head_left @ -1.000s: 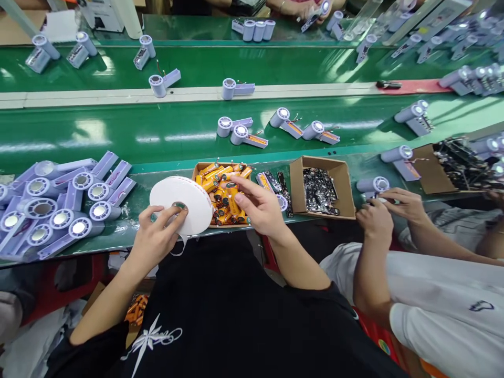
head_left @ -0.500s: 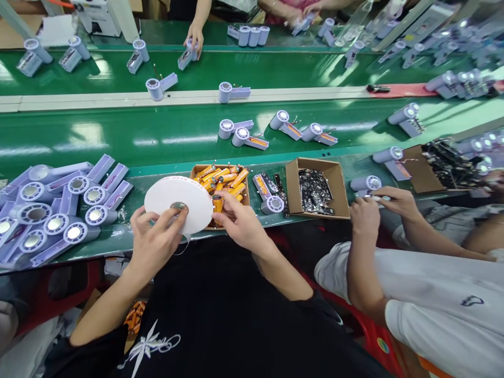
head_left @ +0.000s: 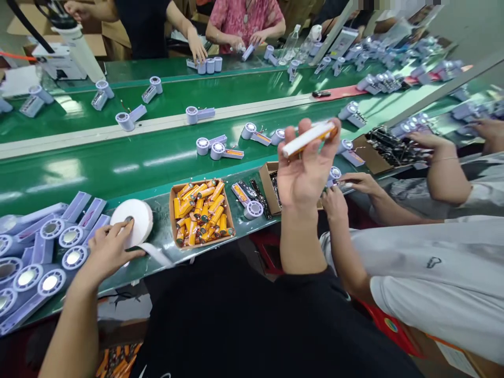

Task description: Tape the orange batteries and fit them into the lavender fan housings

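My left hand (head_left: 104, 252) is on a roll of white tape (head_left: 137, 218) lying at the bench edge. One finger presses at its core, the thumb is by the loose tape tail (head_left: 155, 253). Raised above the bench, my right hand (head_left: 305, 176) is palm up with its fingers curled round an orange battery (head_left: 328, 134). A white strip (head_left: 307, 138) covers the battery's upper side. Between my hands stands a cardboard box (head_left: 173, 210) of orange wired batteries (head_left: 202, 212). To its right lies a lilac fan housing (head_left: 253, 210) with a battery in its handle.
Lilac fan housings (head_left: 51, 228) are piled at the left. A box of circuit boards (head_left: 269, 184) is partly hidden behind my right hand. Close on the right, a co-worker's hands (head_left: 342, 194) handle a part. More housings stand on the green conveyor (head_left: 165, 142); other people work across it.
The tape roll has gone from upright in front of me down to the bench at left, with my left hand. My right hand has risen from the battery box to the right, holding a battery.
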A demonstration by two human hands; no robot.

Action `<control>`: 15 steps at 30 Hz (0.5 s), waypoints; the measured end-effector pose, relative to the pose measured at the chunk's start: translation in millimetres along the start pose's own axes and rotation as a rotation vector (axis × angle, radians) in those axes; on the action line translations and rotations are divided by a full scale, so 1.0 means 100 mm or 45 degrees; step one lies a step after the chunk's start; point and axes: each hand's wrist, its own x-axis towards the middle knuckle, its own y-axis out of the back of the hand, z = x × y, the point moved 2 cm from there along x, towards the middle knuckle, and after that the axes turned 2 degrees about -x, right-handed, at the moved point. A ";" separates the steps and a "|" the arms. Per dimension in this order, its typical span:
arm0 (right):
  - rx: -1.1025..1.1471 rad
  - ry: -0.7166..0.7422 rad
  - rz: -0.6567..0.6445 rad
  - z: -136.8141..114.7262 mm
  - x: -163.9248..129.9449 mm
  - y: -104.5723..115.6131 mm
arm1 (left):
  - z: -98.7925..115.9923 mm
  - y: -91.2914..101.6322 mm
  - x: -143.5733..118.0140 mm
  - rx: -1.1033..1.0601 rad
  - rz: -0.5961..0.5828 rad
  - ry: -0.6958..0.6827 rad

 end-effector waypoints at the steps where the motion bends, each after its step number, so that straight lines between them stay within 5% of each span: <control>1: -0.034 -0.010 -0.023 0.04 -0.01 0.13 | -0.17 0.01 0.16 -0.054 -0.043 -0.049; 4: 0.080 -0.048 0.000 0.16 -0.23 0.30 | -0.15 -0.01 1.04 -0.182 -0.102 -0.163; 7: 0.220 -0.052 0.104 0.25 -0.35 0.28 | 0.59 -0.21 2.40 -0.086 -0.163 -0.245; 10: 0.216 -0.080 0.178 0.30 -0.28 0.29 | 1.39 -0.61 3.68 0.075 -0.316 -0.312; 12: 0.170 -0.090 0.209 0.33 -0.21 0.38 | 1.65 -0.87 4.23 0.182 -0.516 -0.285; 15: 0.127 -0.076 0.236 0.38 -0.13 0.57 | 1.53 -0.99 4.50 0.272 -0.677 -0.274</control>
